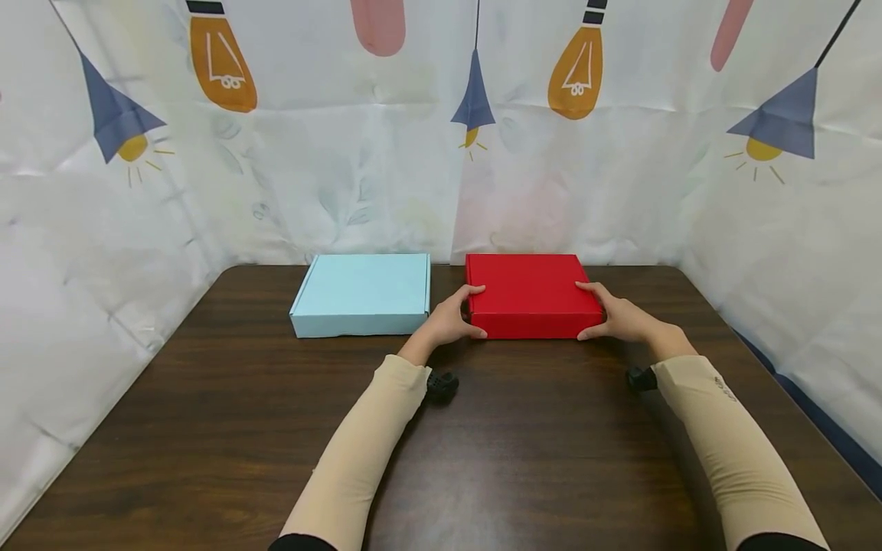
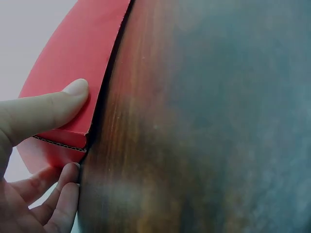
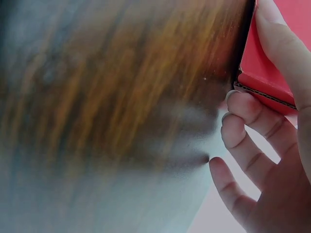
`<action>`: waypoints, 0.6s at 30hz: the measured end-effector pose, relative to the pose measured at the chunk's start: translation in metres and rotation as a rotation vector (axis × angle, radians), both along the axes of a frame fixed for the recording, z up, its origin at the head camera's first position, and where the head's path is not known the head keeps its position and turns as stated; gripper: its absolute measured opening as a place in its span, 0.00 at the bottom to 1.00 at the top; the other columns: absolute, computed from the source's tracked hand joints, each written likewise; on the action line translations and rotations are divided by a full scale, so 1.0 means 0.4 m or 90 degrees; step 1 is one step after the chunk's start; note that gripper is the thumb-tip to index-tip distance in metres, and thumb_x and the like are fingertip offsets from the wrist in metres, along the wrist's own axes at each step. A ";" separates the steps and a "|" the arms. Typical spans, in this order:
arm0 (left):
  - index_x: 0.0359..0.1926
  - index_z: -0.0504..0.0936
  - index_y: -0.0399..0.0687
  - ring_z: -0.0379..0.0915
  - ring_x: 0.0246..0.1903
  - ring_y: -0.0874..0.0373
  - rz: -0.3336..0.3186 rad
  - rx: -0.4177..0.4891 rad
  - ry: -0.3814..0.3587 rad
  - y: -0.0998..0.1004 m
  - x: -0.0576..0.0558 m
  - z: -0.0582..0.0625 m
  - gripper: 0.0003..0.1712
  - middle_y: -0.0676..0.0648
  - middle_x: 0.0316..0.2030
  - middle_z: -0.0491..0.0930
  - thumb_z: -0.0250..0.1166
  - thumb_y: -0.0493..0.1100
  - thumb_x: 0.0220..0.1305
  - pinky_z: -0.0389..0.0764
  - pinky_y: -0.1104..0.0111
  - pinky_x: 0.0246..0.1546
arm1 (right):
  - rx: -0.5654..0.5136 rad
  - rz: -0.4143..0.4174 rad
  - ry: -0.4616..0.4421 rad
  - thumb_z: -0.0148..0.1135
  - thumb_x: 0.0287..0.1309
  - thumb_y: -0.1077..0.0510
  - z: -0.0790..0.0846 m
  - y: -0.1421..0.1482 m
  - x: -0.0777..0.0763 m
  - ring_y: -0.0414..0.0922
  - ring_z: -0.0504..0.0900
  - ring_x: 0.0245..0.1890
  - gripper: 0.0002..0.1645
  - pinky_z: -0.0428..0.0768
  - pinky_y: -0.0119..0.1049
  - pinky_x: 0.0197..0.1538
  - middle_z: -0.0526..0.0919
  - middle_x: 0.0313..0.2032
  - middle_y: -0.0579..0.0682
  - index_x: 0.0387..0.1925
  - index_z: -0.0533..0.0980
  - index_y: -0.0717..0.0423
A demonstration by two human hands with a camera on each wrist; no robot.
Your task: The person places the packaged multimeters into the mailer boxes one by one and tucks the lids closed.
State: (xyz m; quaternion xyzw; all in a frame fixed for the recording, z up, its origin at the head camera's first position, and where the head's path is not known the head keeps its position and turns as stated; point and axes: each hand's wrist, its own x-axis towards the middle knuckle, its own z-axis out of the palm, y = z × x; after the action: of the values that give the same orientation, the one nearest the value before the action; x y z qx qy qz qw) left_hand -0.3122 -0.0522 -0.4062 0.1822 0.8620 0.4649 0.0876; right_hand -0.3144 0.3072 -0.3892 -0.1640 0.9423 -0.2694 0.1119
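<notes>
A flat red cardboard box [image 1: 529, 285] lies closed at the far side of the table, with a hand at each end. My left hand [image 1: 446, 321] grips its left end. In the left wrist view the thumb [image 2: 58, 104] presses on the front face and the fingers [image 2: 63, 191] lie at the side. At the right end, my right hand [image 1: 625, 320] holds the box in a similar way. Its thumb [image 3: 284, 39] rests on the front face in the right wrist view, while its fingertips [image 3: 243, 107] are at the lower corner by the table.
A light blue box [image 1: 364, 285] of similar shape lies closed to the left, close beside my left hand. Both boxes sit near the back edge of the dark wooden table [image 1: 517, 451]. A printed white curtain [image 1: 386, 184] hangs behind and along the sides.
</notes>
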 end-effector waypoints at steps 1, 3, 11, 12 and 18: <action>0.77 0.62 0.53 0.70 0.61 0.43 0.000 -0.003 0.002 0.000 0.000 -0.001 0.49 0.39 0.67 0.69 0.76 0.38 0.59 0.81 0.56 0.55 | -0.001 0.000 0.000 0.77 0.56 0.47 0.000 0.000 0.000 0.70 0.66 0.62 0.63 0.75 0.63 0.58 0.62 0.66 0.72 0.79 0.45 0.55; 0.77 0.62 0.53 0.71 0.60 0.43 -0.001 -0.006 0.004 0.000 -0.001 -0.002 0.49 0.39 0.67 0.69 0.76 0.38 0.59 0.81 0.56 0.54 | -0.003 0.000 0.000 0.77 0.56 0.47 0.001 -0.001 0.000 0.70 0.66 0.62 0.63 0.76 0.63 0.58 0.62 0.66 0.72 0.79 0.45 0.55; 0.79 0.56 0.54 0.66 0.63 0.43 -0.019 -0.057 0.007 0.009 -0.009 0.006 0.53 0.38 0.66 0.66 0.76 0.39 0.58 0.78 0.53 0.57 | 0.020 0.018 -0.001 0.76 0.57 0.46 0.010 -0.002 0.001 0.70 0.69 0.61 0.65 0.74 0.64 0.58 0.64 0.65 0.73 0.80 0.43 0.54; 0.80 0.54 0.56 0.65 0.63 0.43 -0.020 -0.071 0.005 0.011 -0.010 0.008 0.55 0.37 0.67 0.66 0.76 0.40 0.58 0.77 0.52 0.58 | 0.027 0.026 -0.003 0.76 0.57 0.45 0.013 -0.004 0.001 0.69 0.70 0.60 0.66 0.74 0.64 0.58 0.65 0.65 0.73 0.80 0.42 0.53; 0.82 0.48 0.64 0.64 0.64 0.42 -0.029 -0.138 -0.007 0.031 -0.020 0.018 0.62 0.38 0.70 0.64 0.77 0.43 0.56 0.75 0.49 0.59 | 0.055 0.051 -0.033 0.76 0.57 0.45 0.023 -0.010 -0.011 0.68 0.72 0.58 0.72 0.73 0.64 0.59 0.68 0.62 0.73 0.82 0.34 0.53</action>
State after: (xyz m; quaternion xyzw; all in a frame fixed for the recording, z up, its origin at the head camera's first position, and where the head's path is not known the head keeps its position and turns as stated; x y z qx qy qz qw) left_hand -0.3201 -0.0399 -0.3990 0.1886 0.9023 0.3679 0.1220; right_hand -0.3187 0.3031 -0.3802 -0.1899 0.9425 -0.2279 0.1537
